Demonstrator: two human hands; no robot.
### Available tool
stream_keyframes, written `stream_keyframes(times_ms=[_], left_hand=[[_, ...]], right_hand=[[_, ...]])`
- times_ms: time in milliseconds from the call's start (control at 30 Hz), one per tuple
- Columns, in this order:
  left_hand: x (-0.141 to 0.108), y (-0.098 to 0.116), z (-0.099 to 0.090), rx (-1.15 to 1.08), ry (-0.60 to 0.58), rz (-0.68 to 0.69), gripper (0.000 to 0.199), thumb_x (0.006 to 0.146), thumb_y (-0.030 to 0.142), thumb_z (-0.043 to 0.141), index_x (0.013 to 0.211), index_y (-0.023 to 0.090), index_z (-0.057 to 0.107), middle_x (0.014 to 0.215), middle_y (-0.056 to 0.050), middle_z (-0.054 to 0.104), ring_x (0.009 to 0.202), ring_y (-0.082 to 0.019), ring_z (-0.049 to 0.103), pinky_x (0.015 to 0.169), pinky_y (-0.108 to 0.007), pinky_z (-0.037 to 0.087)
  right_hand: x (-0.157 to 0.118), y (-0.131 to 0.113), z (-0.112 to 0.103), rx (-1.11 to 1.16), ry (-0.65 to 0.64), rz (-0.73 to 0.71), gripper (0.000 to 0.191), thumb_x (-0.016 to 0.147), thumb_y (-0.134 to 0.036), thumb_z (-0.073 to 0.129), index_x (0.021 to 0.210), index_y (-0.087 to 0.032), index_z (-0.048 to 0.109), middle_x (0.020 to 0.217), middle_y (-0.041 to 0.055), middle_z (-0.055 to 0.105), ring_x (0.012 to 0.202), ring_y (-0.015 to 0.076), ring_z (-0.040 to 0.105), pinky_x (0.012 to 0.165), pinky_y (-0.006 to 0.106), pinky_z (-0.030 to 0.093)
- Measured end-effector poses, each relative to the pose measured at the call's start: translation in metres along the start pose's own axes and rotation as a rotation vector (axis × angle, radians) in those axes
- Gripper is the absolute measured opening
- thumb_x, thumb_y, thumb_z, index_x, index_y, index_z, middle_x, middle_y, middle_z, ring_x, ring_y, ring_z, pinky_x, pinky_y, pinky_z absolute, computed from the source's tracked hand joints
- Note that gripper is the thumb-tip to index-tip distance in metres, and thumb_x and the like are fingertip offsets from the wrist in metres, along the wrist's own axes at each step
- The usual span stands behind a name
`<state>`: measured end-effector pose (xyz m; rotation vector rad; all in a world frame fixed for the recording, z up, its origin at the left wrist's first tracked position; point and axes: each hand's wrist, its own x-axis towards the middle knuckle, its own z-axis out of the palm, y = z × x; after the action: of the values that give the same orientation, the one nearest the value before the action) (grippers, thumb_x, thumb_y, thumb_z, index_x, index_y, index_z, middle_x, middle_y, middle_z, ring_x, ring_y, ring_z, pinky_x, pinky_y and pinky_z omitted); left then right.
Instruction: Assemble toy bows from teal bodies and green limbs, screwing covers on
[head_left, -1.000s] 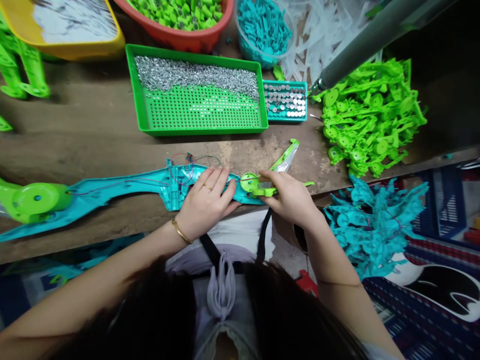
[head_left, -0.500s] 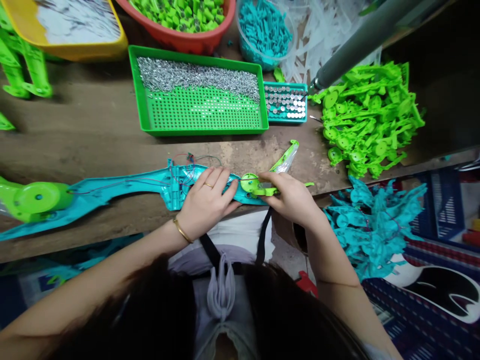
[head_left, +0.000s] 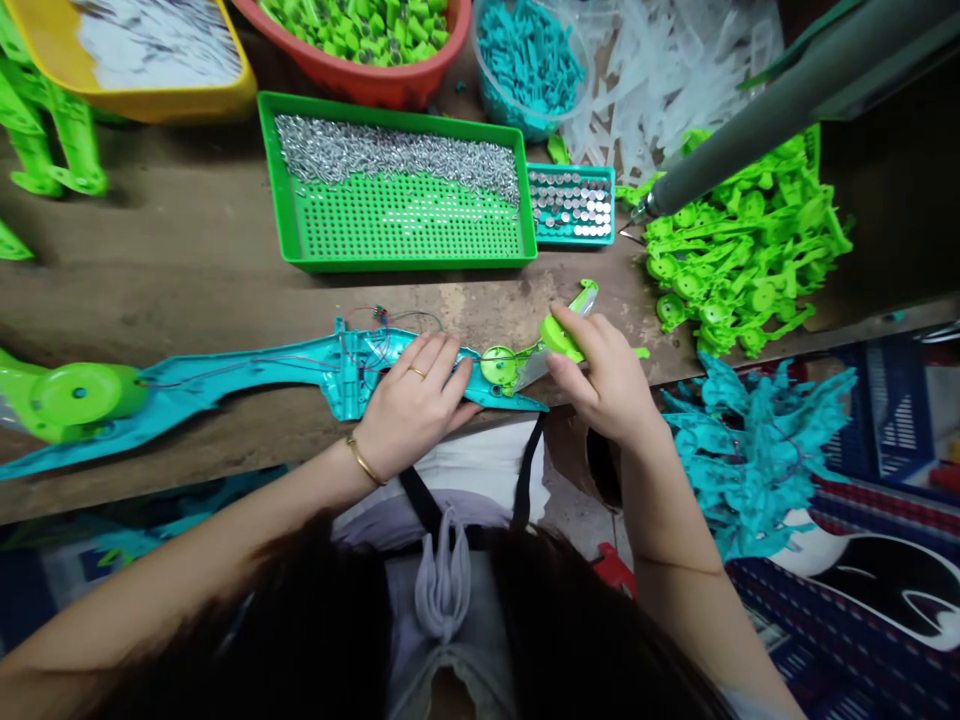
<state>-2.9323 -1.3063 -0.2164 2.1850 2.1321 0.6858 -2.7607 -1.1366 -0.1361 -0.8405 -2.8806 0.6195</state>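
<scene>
A long turquoise plastic shell point(head_left: 247, 373) lies along the table's front edge, inner side up, with thin wires point(head_left: 384, 330) near its middle. A large lime-green round part point(head_left: 82, 395) sits on its left end. My left hand point(head_left: 412, 400) is closed over the shell right of the wires, gripping its front edge. My right hand point(head_left: 611, 380) pinches a lime-green plastic piece point(head_left: 561, 338) with a rounded end, just off the shell's right tip. A lime-green disc point(head_left: 496, 366) with a clear strip lies exposed at that tip, between my hands.
Behind the shell stand a green tray of screws point(head_left: 405, 225) and a small turquoise tray of metal discs point(head_left: 571, 240). A grey power screwdriver point(head_left: 735, 150) hangs at the right over piled lime-green parts point(head_left: 750, 260). Turquoise shells point(head_left: 757, 450) are heaped below it.
My right hand has moved right and slightly back with the lime-green piece, uncovering the shell's right tip. The hanging screwdriver has swung to the right. My left hand stays put.
</scene>
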Motion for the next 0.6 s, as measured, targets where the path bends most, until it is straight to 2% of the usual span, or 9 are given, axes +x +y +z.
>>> stream_keyframes(times_ms=[133, 300, 467, 600], left_hand=[[0.0, 0.0, 0.001, -0.027, -0.007, -0.015, 0.042, 0.09, 0.038, 0.059, 0.12, 0.009, 0.064, 0.133, -0.024, 0.059, 0.127, -0.036, 0.054, 0.11, -0.055, 0.041], [0.001, 0.0, 0.0, 0.052, 0.004, 0.031, 0.046, 0.091, 0.041, 0.056, 0.117, 0.004, 0.065, 0.128, -0.026, 0.062, 0.123, -0.036, 0.057, 0.108, -0.053, 0.044], [0.0, 0.0, 0.001, -0.06, -0.011, -0.03, 0.045, 0.091, 0.04, 0.057, 0.12, 0.007, 0.064, 0.131, -0.024, 0.06, 0.127, -0.036, 0.054, 0.111, -0.055, 0.04], [0.0, -0.001, 0.001, -0.013, -0.008, -0.012, 0.045, 0.093, 0.042, 0.054, 0.119, 0.008, 0.065, 0.131, -0.024, 0.061, 0.125, -0.035, 0.055, 0.109, -0.055, 0.042]], right_hand=[[0.0, -0.003, 0.01, -0.054, -0.028, -0.093, 0.057, 0.093, -0.052, 0.047, 0.139, -0.018, 0.05, 0.123, 0.0146, 0.064, 0.115, 0.0296, 0.057, 0.1, 0.047, 0.043], [-0.001, -0.006, 0.025, -0.054, -0.115, -0.226, 0.06, 0.092, -0.052, 0.051, 0.141, -0.016, 0.047, 0.133, 0.0122, 0.062, 0.124, 0.0262, 0.054, 0.113, 0.048, 0.032], [0.003, -0.01, 0.032, -0.039, -0.197, -0.219, 0.061, 0.09, -0.052, 0.056, 0.14, -0.018, 0.049, 0.135, 0.0122, 0.061, 0.126, 0.0263, 0.054, 0.116, 0.052, 0.03], [0.003, -0.007, 0.032, -0.018, -0.201, -0.212, 0.06, 0.09, -0.052, 0.056, 0.14, -0.019, 0.049, 0.136, 0.0115, 0.061, 0.127, 0.0264, 0.054, 0.119, 0.055, 0.025]])
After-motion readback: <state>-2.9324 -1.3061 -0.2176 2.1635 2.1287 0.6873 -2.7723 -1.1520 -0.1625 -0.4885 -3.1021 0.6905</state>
